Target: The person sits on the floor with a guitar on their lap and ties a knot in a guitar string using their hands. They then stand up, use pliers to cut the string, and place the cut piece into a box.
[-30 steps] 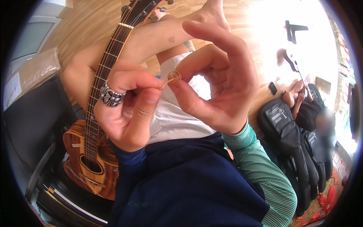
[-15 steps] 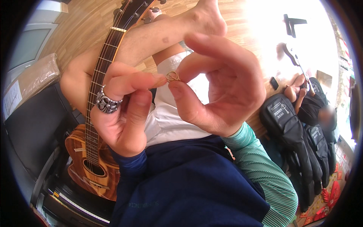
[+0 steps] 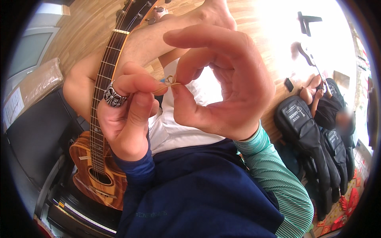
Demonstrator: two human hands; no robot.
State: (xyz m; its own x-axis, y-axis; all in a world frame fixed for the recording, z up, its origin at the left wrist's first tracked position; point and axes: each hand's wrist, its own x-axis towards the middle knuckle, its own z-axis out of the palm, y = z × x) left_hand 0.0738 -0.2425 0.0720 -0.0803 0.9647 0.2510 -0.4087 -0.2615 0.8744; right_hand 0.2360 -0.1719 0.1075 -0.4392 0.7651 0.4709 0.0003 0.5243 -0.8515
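Observation:
Above my lap I hold a thin, gold-coloured looped strand between both hands. Whether it is wire or elastic, I cannot make out. My left hand, with a wide silver ring on a finger, pinches one end between thumb and index finger. The thumb and index fingertip of my right hand close on the looped part, while its other fingers curve above. A short length stretches across the small gap between the fingertips. Left of my hands, a brown wooden acoustic guitar leans along my leg, neck pointing away.
Black padded gig bags lie at the right, close to another person seated low. A phone and a black stand rest on the wooden floor. A wrapped cardboard package and black chair stand left.
Both pinches have shifted slightly, the right hand moving left and rotating a little. The strand's loop looks smaller, and a length of it now shows drawn toward the left fingers.

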